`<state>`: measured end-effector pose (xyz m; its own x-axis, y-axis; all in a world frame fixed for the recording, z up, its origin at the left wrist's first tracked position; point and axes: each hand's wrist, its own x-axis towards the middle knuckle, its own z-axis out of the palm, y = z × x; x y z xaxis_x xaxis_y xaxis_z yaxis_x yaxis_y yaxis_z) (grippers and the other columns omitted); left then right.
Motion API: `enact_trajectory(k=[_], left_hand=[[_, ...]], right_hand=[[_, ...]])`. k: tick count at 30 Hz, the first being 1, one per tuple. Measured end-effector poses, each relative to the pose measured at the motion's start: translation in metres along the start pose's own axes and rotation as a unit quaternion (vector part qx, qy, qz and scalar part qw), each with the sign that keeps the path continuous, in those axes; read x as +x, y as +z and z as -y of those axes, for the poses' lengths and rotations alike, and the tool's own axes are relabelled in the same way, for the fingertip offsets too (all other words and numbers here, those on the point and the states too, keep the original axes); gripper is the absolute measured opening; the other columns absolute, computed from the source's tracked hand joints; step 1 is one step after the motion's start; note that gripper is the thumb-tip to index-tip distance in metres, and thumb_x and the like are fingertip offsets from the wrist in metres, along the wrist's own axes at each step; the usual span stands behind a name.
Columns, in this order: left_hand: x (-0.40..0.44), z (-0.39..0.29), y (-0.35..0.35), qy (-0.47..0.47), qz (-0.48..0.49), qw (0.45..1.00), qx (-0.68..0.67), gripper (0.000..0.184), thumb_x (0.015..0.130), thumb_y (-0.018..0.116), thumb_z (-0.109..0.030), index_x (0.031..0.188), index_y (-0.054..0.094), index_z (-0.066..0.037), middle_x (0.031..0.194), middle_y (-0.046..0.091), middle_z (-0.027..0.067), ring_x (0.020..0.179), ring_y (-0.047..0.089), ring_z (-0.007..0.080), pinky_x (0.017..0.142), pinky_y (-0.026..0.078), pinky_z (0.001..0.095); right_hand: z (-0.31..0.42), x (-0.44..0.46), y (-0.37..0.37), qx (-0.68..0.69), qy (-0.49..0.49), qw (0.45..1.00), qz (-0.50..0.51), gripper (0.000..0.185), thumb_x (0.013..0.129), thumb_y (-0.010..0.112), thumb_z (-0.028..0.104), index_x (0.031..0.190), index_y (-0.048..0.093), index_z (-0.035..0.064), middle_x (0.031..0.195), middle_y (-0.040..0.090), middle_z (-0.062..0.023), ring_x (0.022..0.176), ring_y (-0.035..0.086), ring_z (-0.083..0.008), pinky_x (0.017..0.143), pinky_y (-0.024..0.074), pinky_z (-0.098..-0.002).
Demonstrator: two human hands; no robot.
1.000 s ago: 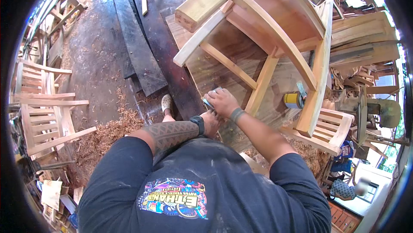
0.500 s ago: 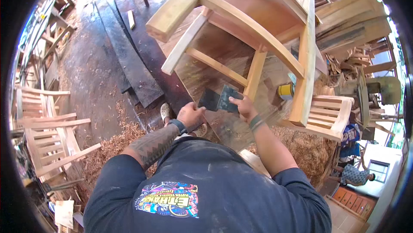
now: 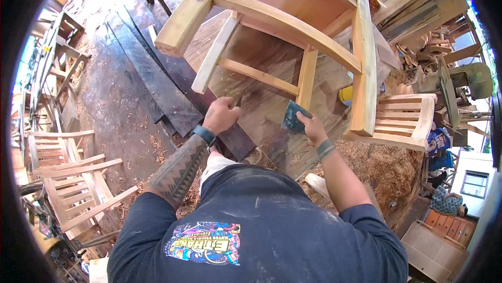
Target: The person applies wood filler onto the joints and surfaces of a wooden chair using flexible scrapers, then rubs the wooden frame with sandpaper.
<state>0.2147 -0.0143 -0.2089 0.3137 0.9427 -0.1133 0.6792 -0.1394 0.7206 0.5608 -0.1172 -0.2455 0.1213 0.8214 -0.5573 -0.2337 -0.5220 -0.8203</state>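
My right hand (image 3: 314, 128) pinches a dark blue-green piece of sandpaper (image 3: 295, 117) between thumb and fingers, in front of a chair leg. My left hand (image 3: 222, 115) is closed in the air to its left, with a watch on the wrist. Whether anything is in its fingers I cannot make out. Before both hands an unfinished pale wooden chair frame (image 3: 293, 29) lies tipped on a wooden work surface (image 3: 277, 144). Neither hand touches the chair.
A yellow can (image 3: 345, 94) stands behind the chair's right leg. Slatted chair parts (image 3: 78, 194) are at the left, and another slatted piece (image 3: 400, 121) is at the right. Dark planks (image 3: 151, 74) lie on the floor; wood shavings (image 3: 384, 178) pile up near me. A person (image 3: 447, 202) is at far right.
My hands have moved apart, the left one up and leftward, the right one slightly right with the sandpaper. The dark piece beside my left fingers no longer shows. The view has shifted.
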Motion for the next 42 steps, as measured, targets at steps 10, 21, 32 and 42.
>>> enact_trajectory(k=[10,21,32,42], left_hand=[[-0.004,-0.039,0.093,0.1,0.25,0.927,0.26,0.064,0.081,0.077,-0.049,0.122,0.067,-0.001,0.139,0.059,0.0284,0.117,0.065,0.0442,0.089,0.058,0.0501],[-0.065,0.036,0.068,0.235,0.119,0.9,0.348,0.084,0.082,0.069,-0.041,0.155,0.047,-0.005,0.157,0.042,0.027,0.145,0.04,0.0477,0.116,0.037,0.0612],[-0.07,0.02,0.053,0.174,0.17,0.937,0.251,0.059,0.089,0.064,-0.034,0.136,0.062,0.001,0.143,0.057,0.0235,0.132,0.056,0.0399,0.104,0.048,0.0496],[-0.026,0.066,0.111,-0.326,0.177,0.91,-0.184,0.064,0.09,0.078,-0.061,0.082,0.073,0.003,0.071,0.07,0.0109,0.061,0.069,0.0207,0.056,0.056,0.0363]], right_hand=[[0.02,-0.011,0.045,-0.294,-0.072,0.953,-0.024,0.038,0.102,0.067,0.028,0.126,0.068,-0.0015,0.109,0.076,-0.012,0.098,0.07,-0.0223,0.089,0.054,-0.035],[-0.041,-0.029,0.093,-0.702,-0.378,0.6,0.063,0.023,0.093,0.056,0.019,0.111,0.066,0.01,0.102,0.062,-0.0089,0.099,0.062,-0.0296,0.086,0.0515,-0.0465],[-0.001,0.013,0.123,-0.738,-0.318,0.578,0.142,0.027,0.094,0.057,0.021,0.117,0.07,0.0148,0.114,0.066,-0.0093,0.11,0.063,-0.0309,0.091,0.0516,-0.0452],[0.004,-0.023,0.075,-0.655,-0.203,0.708,0.167,0.03,0.091,0.058,0.011,0.116,0.074,0.0071,0.105,0.072,-0.0178,0.103,0.069,-0.0387,0.091,0.0549,-0.0484]])
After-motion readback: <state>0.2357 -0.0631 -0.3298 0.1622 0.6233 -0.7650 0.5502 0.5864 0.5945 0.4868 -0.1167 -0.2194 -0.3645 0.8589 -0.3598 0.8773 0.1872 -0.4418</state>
